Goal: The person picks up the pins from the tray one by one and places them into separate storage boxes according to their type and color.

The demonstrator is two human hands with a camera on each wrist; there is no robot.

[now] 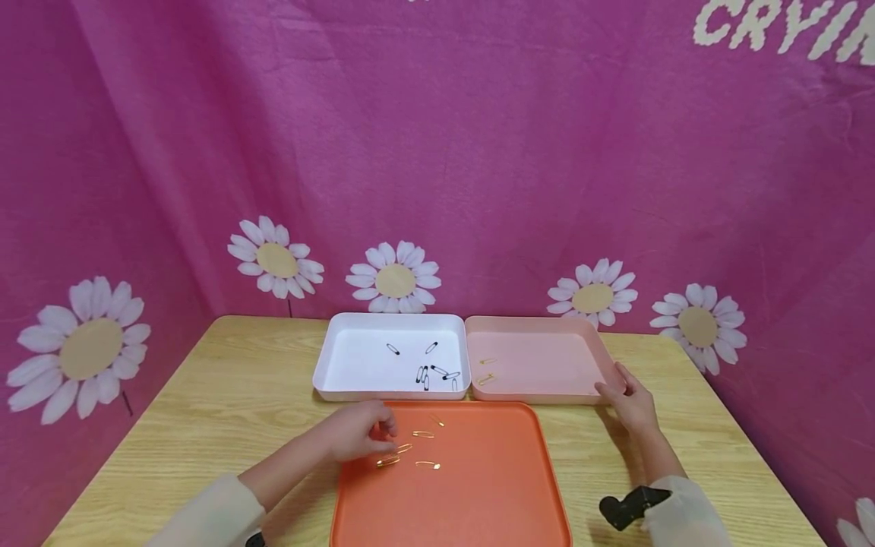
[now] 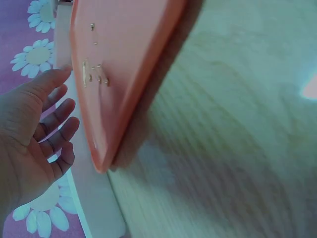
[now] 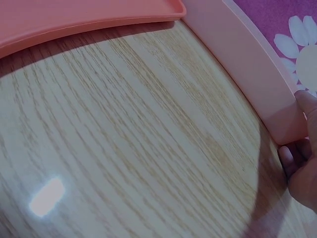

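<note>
Over the left part of the orange tray (image 1: 478,486), my left hand (image 1: 355,433) hovers with loosely bent fingers. Nothing shows between its thumb and fingers in the left wrist view. Close to the fingertips lie gold safety pins (image 1: 388,461), several of them scattered on that tray. My right hand (image 1: 634,406) holds the front right corner of the pink tray (image 1: 547,357), thumb at the rim and fingers against the outside, as the right wrist view also shows. A few gold safety pins (image 1: 486,378) rest in the pink tray's left part.
A white tray (image 1: 355,353) stands beside the pink one, with several black safety pins (image 1: 440,370) mostly in its front right part. All three trays sit on a wood-grain table (image 1: 239,395). Behind it hangs a magenta cloth (image 1: 465,167) with daisies.
</note>
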